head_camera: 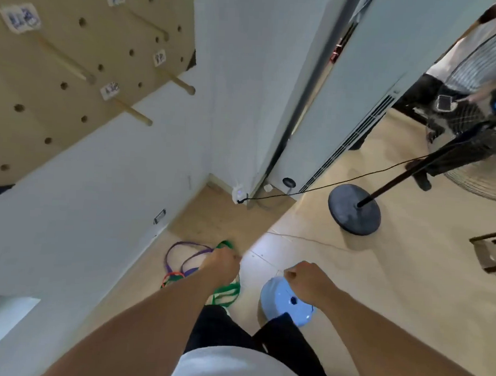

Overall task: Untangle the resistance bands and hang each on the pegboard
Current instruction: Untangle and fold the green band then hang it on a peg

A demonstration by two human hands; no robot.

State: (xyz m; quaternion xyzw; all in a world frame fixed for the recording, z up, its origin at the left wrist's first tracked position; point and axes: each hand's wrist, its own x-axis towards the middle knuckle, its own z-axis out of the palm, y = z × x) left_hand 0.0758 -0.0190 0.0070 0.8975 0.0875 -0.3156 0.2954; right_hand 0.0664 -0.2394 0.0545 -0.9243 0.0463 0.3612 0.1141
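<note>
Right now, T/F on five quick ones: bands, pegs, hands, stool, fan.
1. The left hand grips the tangled bands. True: its fingers close on the green band and purple band.
2. A band already hangs on the pegboard. False: every wooden peg in view is bare.
3. The right hand holds the orange band. False: it holds no band; the orange band lies on the left.
4. A light blue stool sits under the right hand. True.
5. The fan stand's base is white. False: it is dark.
</note>
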